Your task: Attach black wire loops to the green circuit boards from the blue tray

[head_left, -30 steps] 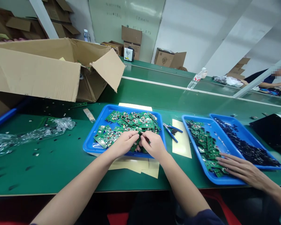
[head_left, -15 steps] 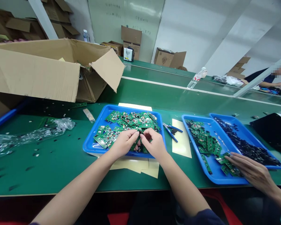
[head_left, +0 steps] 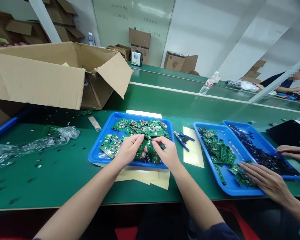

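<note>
Above the near part of a blue tray [head_left: 96,154], my left hand [head_left: 129,148] and my right hand [head_left: 165,150] grip a green circuit board [head_left: 148,137] between them, seen nearly edge-on. The left thumb and fingers pinch its left end, while the right fingers close on its right end. Under and behind the hands, many green circuit boards [head_left: 140,127] with small parts lie heaped in the tray. Just right of the tray, blue-handled pliers [head_left: 184,140] rest on a yellow sheet [head_left: 193,156].
A co-worker's hands reach over a tray of boards [head_left: 230,191] and a tray of black parts [head_left: 267,160] at right. A large cardboard box [head_left: 37,80] stands at back left, near crumpled plastic wrap [head_left: 62,135]. A bottle [head_left: 207,86] stands behind.
My hands have moved slightly apart, and the board between them now shows as a longer edge. At right, the co-worker's second hand has come into view by the black parts.
</note>
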Motion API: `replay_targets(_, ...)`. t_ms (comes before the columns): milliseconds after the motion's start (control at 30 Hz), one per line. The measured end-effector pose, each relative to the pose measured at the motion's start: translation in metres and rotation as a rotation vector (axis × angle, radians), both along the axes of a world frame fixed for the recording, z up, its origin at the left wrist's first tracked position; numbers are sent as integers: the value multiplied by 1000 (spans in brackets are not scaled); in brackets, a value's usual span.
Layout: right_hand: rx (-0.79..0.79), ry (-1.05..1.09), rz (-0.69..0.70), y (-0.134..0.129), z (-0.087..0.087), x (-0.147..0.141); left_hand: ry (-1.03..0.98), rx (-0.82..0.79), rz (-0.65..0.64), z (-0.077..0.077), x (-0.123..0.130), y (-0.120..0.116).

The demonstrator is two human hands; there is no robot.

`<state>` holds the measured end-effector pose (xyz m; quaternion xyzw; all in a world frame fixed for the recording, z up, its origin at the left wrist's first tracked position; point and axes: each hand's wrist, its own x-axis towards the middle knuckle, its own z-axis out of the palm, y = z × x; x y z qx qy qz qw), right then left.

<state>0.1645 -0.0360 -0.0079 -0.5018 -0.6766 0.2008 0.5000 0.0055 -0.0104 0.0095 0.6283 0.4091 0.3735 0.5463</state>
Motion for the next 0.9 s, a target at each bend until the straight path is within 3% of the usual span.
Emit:
replay_targets(300,82,-75,-50,3,-3,4,195,32,-254,10,0,-4)
replay_targets(567,268,135,-199,1,0,11,102,228,42,-1,-4,6)
replay_targets(767,131,20,-1,-5,5,3,130,265,-59,-1,-3,3)
replay_targets(900,98,54,5,-5,7,0,146,348,-60,-3,-2,2)
